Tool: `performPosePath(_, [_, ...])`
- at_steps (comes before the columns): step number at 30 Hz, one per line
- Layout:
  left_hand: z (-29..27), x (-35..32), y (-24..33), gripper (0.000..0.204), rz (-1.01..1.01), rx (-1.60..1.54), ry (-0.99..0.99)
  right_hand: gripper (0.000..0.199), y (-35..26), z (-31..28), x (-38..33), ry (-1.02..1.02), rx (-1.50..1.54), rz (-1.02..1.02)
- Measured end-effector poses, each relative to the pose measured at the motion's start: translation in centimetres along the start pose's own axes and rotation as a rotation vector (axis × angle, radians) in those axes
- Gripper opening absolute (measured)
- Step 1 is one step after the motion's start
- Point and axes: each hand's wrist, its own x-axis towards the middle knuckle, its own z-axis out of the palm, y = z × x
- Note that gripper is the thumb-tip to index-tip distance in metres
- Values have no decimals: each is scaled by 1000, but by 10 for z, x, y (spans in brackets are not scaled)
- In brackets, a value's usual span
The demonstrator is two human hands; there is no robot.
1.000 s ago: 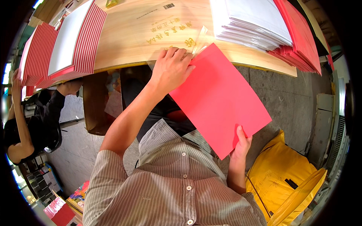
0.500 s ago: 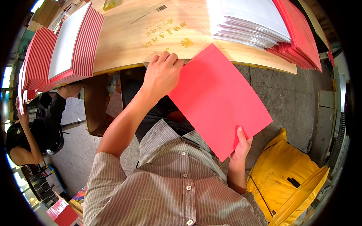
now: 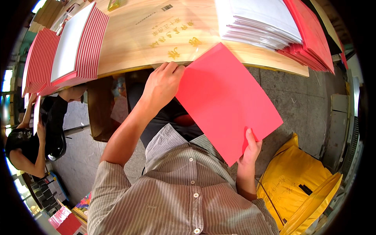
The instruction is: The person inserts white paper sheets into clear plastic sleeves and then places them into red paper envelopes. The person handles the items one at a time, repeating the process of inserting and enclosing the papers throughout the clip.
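My right hand (image 3: 251,152) grips a flat, red rectangular card (image 3: 231,98) by its near right corner, thumb on top. The card slants over my lap, and its far corner overlaps the table's front edge. By the card's left corner, my left hand (image 3: 161,86) has its fingers curled at the near edge of a clear plastic sleeve (image 3: 156,28). Gold lettering and a small barcode mark this sleeve, which lies on the table. The left fingertips are partly hidden, though they appear to pinch the sleeve's edge.
Red-and-white layered stacks (image 3: 91,47) stand at the table's left. White plastic packets (image 3: 262,25) and red sheets (image 3: 309,35) are piled at the right. A yellow bag (image 3: 293,180) sits on the floor to my right. Another person (image 3: 29,145) works at far left.
My left hand has drawn back slightly toward me, uncovering more gold lettering. The sleeve has shifted a little. My right hand and the red card barely moved. The other person's arms moved.
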Motion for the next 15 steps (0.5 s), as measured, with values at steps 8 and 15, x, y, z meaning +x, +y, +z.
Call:
performPosePath(8, [0,-4,2,27,1,-55,-14,34,-1,-5,-5,0,29,2])
performPosePath(15, [-13,-5,1,36,-5,-101,-12,32,-1,3,-5,14,31,-11])
